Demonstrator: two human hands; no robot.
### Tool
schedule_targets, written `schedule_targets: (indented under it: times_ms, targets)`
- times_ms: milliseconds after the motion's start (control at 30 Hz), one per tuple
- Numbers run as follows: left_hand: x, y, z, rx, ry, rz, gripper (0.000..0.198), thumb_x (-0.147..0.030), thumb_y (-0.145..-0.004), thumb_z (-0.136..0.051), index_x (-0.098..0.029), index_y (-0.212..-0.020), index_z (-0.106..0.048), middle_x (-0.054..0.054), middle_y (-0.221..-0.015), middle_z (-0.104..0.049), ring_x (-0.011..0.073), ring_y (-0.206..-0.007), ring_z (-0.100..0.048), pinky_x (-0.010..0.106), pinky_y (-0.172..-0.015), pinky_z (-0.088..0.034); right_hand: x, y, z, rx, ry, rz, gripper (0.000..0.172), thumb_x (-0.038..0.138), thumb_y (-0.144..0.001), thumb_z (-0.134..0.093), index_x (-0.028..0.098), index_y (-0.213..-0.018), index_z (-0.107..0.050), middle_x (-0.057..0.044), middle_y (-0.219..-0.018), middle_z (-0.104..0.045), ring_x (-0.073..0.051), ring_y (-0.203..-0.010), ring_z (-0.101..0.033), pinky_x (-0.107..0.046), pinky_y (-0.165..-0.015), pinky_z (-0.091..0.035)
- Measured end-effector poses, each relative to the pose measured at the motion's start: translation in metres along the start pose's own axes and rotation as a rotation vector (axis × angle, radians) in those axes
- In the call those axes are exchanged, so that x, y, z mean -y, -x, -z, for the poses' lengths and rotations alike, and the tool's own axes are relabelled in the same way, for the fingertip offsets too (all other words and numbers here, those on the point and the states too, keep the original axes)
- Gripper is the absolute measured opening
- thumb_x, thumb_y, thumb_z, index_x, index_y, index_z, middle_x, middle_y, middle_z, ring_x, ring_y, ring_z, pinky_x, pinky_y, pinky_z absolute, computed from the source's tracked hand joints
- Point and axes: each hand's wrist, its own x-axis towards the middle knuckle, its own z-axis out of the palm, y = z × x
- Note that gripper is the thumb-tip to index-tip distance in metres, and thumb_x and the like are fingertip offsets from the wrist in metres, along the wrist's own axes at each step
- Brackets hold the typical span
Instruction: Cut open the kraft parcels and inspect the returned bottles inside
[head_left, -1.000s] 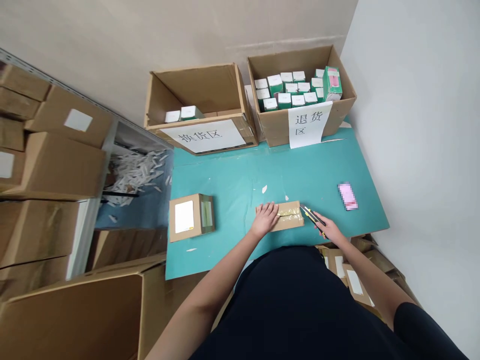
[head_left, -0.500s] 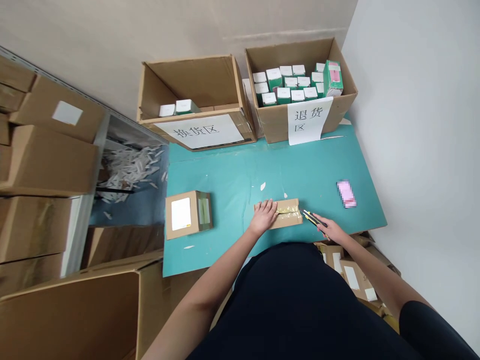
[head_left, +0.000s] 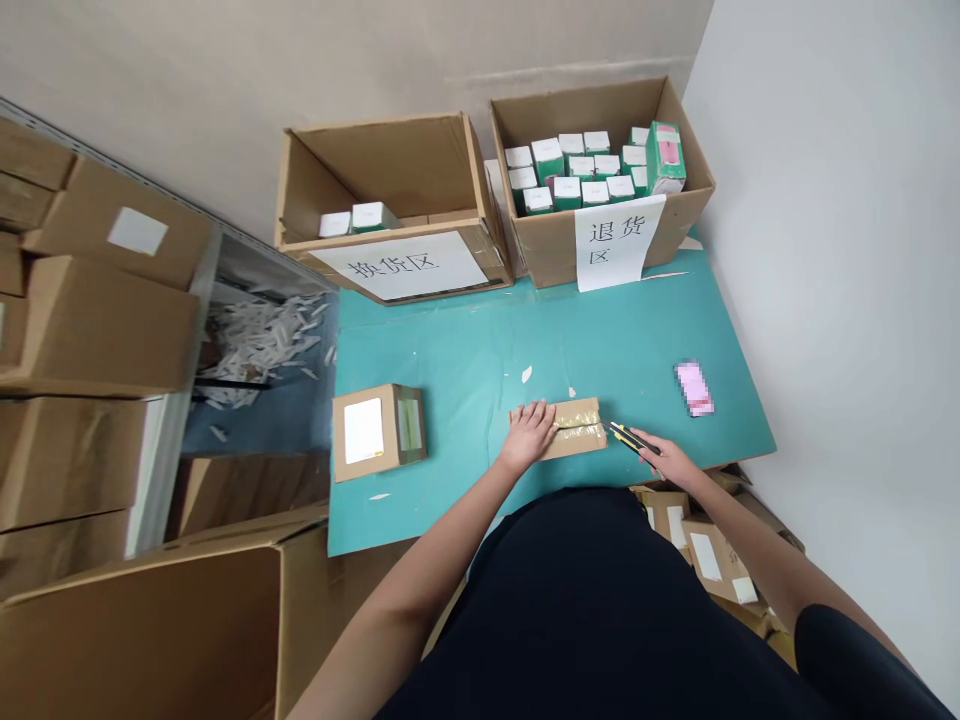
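A small cardboard box (head_left: 576, 440) with shiny tape along its middle seam lies near the table's front edge. My left hand (head_left: 528, 436) holds down its left end, fingers together across the top and reaching toward the far edge. In my right hand (head_left: 664, 458) is a yellow-and-black utility knife (head_left: 628, 437), gripped by the handle. Its tip points left at the box's right end, by the taped seam; whether it touches, I cannot tell.
On the green table (head_left: 465, 350) a labelled carton (head_left: 367, 440) stands left and a pink blurred item (head_left: 694, 388) lies right. Two large open boxes, one left (head_left: 480, 250) and one right (head_left: 547, 250), hold green-and-white packages. A large open carton (head_left: 300, 600) stands at lower left.
The knife and my right hand have shifted very slightly right. My left hand stays on the box. The whole view has moved a little.
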Motion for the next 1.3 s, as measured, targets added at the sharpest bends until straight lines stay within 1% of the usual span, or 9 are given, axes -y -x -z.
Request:
schedule_targets:
  times_ms: [300,433,533,667,800,933,1033,1167,1300]
  targets:
    - [-0.003,-0.001,0.002,-0.01,0.051,0.026,0.047,-0.033,-0.1,-0.045,-0.022,-0.146,-0.052,0.018,-0.147,-0.055,0.035,-0.138,-0.048,0.057,-0.115,-0.03,-0.015,0.015,-0.007,-0.012,-0.019,-0.013,0.063,0.046,-0.085,-0.064,0.027,-0.144,-0.057,0.001,-0.074,-0.066,-0.011,-0.049,-0.053,-0.024,-0.047,-0.047]
    - [-0.005,-0.001,0.007,-0.034,0.074,0.029,0.049,-0.034,-0.098,-0.048,-0.024,-0.146,-0.052,0.016,-0.146,-0.056,0.0337,-0.137,-0.049,0.056,-0.116,-0.03,-0.022,0.022,-0.009,-0.154,-0.181,-0.035,0.081,0.059,-0.081,-0.067,0.025,-0.151,-0.046,0.0,-0.079,-0.068,-0.013,-0.05,-0.059,-0.024,-0.042,-0.047]
    - [-0.005,-0.002,0.013,-0.041,0.1,0.034,0.049,-0.035,-0.097,-0.05,-0.024,-0.145,-0.053,0.015,-0.146,-0.056,0.0324,-0.135,-0.05,0.054,-0.115,-0.031,-0.023,0.019,-0.026,-0.259,-0.372,-0.069,0.085,0.063,-0.079,-0.069,0.023,-0.149,-0.043,-0.002,-0.082,-0.069,-0.019,-0.062,-0.07,-0.03,-0.05,-0.057]
    - [-0.002,-0.005,0.023,-0.009,0.148,0.023,0.051,-0.04,-0.096,-0.051,-0.023,-0.144,-0.054,0.013,-0.143,-0.059,0.0302,-0.131,-0.053,0.049,-0.111,-0.036,-0.016,0.001,-0.067,-0.267,-0.624,-0.108,0.063,0.065,-0.078,-0.07,0.021,-0.121,-0.056,-0.01,-0.093,-0.071,-0.028,-0.091,-0.076,-0.04,-0.073,-0.065]
    - [0.006,-0.007,0.028,0.048,0.172,0.064,0.053,-0.044,-0.095,-0.055,-0.025,-0.145,-0.052,0.011,-0.138,-0.062,0.0296,-0.125,-0.057,0.045,-0.104,-0.043,0.005,-0.029,-0.092,-0.328,-0.704,-0.007,0.057,0.068,-0.079,-0.068,0.025,-0.114,-0.053,-0.01,-0.105,-0.07,-0.029,-0.105,-0.073,-0.041,-0.077,-0.064]
    - [0.008,0.005,0.023,0.059,0.216,0.151,0.062,-0.051,-0.091,-0.061,-0.025,-0.146,-0.05,0.012,-0.135,-0.062,0.03,-0.118,-0.061,0.041,-0.098,-0.049,0.037,-0.067,-0.086,-0.353,-0.63,0.122,0.059,0.067,-0.078,-0.066,0.026,-0.118,-0.052,-0.008,-0.115,-0.067,-0.025,-0.108,-0.07,-0.034,-0.078,-0.062]
    - [-0.001,0.02,0.013,0.036,0.274,0.241,0.065,-0.053,-0.092,-0.06,-0.025,-0.149,-0.047,0.012,-0.134,-0.061,0.028,-0.113,-0.064,0.036,-0.091,-0.053,0.066,-0.1,-0.078,-0.31,-0.475,0.188,0.053,0.062,-0.08,-0.062,0.024,-0.117,-0.056,-0.006,-0.109,-0.069,-0.021,-0.1,-0.069,-0.031,-0.077,-0.059]
    - [-0.019,0.033,0.001,0.039,0.341,0.286,0.057,-0.049,-0.095,-0.057,-0.025,-0.146,-0.049,0.008,-0.119,-0.067,0.0222,-0.099,-0.069,0.032,-0.084,-0.055,0.104,-0.142,-0.079,-0.22,-0.254,0.292,0.042,0.049,-0.081,-0.063,0.021,-0.112,-0.061,-0.005,-0.106,-0.07,-0.02,-0.098,-0.065,-0.032,-0.085,-0.054]
    - [-0.024,0.028,0.009,0.017,0.264,0.321,0.049,-0.047,-0.097,-0.055,-0.022,-0.139,-0.055,0.01,-0.111,-0.07,0.0257,-0.101,-0.067,0.034,-0.08,-0.055,0.125,-0.159,-0.077,-0.104,-0.165,0.32,0.039,0.046,-0.082,-0.062,0.02,-0.111,-0.063,-0.005,-0.102,-0.071,-0.019,-0.091,-0.064,-0.03,-0.081,-0.052]
